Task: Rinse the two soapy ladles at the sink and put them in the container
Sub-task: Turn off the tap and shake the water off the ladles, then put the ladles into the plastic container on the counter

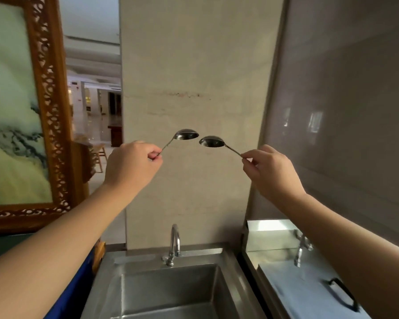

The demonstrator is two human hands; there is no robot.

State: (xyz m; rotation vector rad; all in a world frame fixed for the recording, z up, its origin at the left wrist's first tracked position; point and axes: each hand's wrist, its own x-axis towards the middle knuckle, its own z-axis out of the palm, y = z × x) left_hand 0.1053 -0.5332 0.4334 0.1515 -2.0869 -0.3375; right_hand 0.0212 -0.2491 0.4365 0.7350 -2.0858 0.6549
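Two small steel ladles are held up in front of the beige wall, high above the sink. My left hand [130, 163] pinches the handle of the left ladle [186, 134], bowl pointing right. My right hand [271, 171] pinches the handle of the right ladle [212, 142], bowl pointing left. The two bowls are close together but apart. Below them is the steel sink [171, 293] with its curved tap [174, 244] at the back rim. No water runs from the tap.
To the right stands a second steel unit with a small tap [301, 249] and a flat lid with a black handle [342, 293]. A carved wooden frame with a painting [48, 107] stands at the left. A blue surface [78, 291] borders the sink's left side.
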